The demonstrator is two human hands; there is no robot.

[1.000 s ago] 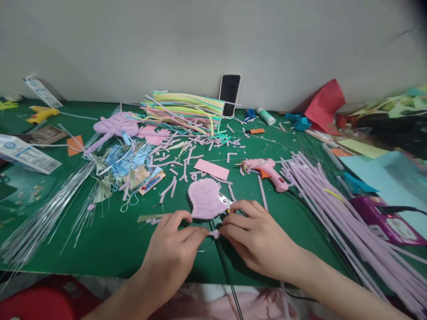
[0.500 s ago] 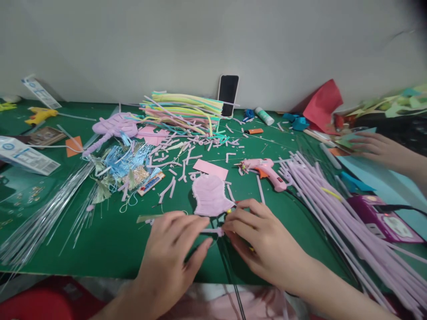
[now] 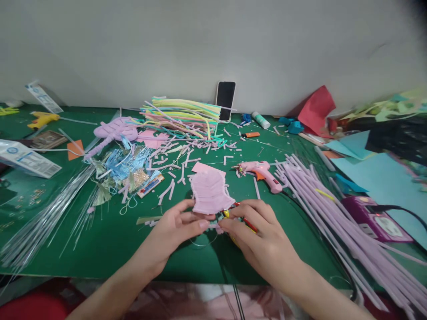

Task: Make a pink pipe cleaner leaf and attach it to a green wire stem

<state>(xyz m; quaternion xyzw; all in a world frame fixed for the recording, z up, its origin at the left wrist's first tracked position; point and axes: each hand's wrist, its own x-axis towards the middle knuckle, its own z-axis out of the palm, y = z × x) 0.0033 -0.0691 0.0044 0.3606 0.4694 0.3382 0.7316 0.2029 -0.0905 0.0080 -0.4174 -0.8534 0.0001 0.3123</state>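
Note:
A short lilac pipe-cleaner piece [image 3: 212, 226] spans the gap between my two hands, close to the table's front edge. My left hand [image 3: 180, 224] pinches its left end between thumb and fingers. At the right end, the fingertips of my right hand [image 3: 256, 226] are closed on it. Just beyond them lies a fan-shaped lilac pipe-cleaner panel [image 3: 211, 193], its lower edge over my left fingers. A tool with red and yellow handles [image 3: 249, 224], apparently pliers, is partly hidden beneath my right hand. A thin clear loop of line hangs below the piece.
A pink glue gun [image 3: 262, 173] lies right of the panel, its cord running to the front. Long lilac pipe cleaners [image 3: 330, 222] and a purple device [image 3: 376, 218] are at right. Blue tassels [image 3: 125, 162] and clear rods [image 3: 50, 222] lie left; a phone [image 3: 226, 101] leans against the wall.
My left hand has turned and closed on the lilac piece, its fingers now at the panel's lower edge. Another person's hand at the right has left the view.

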